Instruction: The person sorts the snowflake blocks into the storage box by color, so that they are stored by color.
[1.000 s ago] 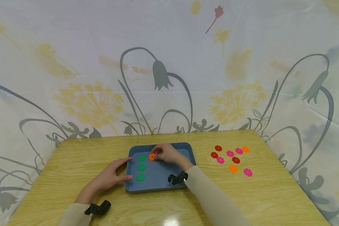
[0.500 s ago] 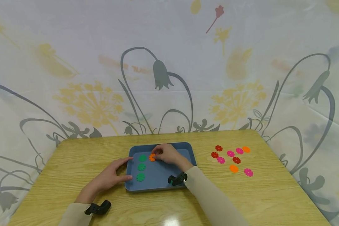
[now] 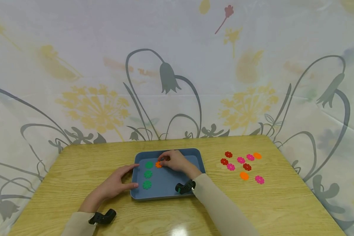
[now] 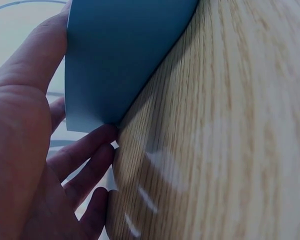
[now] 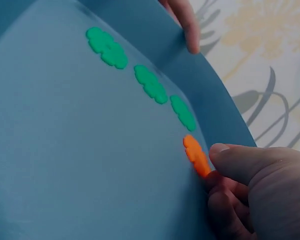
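Observation:
Inside the blue-grey tray (image 3: 171, 193), my right hand (image 3: 174, 160) holds an orange flower-shaped disc (image 3: 158, 164) at its edge with thumb and fingers. The disc (image 5: 196, 156) lies low against the tray floor in the right wrist view. Left of it, three green flower-shaped discs (image 3: 147, 174) form a column along the tray's left side. My left hand (image 3: 113, 183) rests at the tray's left rim, thumb and index finger spread and touching it. In the left wrist view, the other fingers (image 4: 82, 155) lie loosely beside the tray wall, near the wooden table.
Right of the tray, several loose flower-shaped discs lie on the wooden table (image 3: 283, 203): dark red discs (image 3: 228, 154), pink discs (image 3: 259, 179) and orange discs (image 3: 244, 176). A patterned cloth (image 3: 177, 39) hangs behind the table's far edge.
The orange disc in my right hand has tipped slightly and looks flatter against the tray floor. Both hands have otherwise stayed in place.

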Available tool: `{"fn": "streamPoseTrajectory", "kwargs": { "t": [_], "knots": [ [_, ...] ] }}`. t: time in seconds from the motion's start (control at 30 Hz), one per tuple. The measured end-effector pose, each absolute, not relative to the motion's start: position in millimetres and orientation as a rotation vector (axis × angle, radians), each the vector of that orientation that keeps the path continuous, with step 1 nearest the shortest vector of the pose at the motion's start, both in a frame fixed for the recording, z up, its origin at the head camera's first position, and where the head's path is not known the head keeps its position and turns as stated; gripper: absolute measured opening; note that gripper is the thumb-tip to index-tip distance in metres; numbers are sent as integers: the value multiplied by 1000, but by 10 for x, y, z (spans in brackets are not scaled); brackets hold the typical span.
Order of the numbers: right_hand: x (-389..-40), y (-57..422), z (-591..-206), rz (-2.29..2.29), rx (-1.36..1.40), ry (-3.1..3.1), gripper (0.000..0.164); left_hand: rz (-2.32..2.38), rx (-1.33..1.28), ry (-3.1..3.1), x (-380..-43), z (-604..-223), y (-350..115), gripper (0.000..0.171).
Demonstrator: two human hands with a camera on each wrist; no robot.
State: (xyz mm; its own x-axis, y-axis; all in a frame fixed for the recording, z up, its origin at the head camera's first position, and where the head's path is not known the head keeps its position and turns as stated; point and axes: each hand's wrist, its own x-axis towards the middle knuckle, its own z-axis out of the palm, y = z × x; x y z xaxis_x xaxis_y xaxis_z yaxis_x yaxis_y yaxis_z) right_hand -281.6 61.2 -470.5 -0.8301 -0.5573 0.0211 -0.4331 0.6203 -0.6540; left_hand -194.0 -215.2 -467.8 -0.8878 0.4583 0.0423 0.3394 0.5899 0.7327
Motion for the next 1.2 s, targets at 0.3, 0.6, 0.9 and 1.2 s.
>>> {"fn": "streamPoseTrajectory", "kwargs": {
  "t": [0.3,0.6,0.9,1.2],
  "knots": [
    [-2826,611,-4706,-988,-845,2624,17,1183,685,2658,-1953,-4703,-2170,75],
    [-2817,629,-4680,-1040,-785,2596,16,1179,679,2660,-1943,-4682,-2157,76],
    [-2788,713,-4529,-1183,-769,2557,18,1191,675,2652,-1939,-4665,-2143,74],
    [-2786,993,-4391,-1197,-785,2622,20,1184,674,2662,-1933,-4683,-2158,75]
  ]
}}
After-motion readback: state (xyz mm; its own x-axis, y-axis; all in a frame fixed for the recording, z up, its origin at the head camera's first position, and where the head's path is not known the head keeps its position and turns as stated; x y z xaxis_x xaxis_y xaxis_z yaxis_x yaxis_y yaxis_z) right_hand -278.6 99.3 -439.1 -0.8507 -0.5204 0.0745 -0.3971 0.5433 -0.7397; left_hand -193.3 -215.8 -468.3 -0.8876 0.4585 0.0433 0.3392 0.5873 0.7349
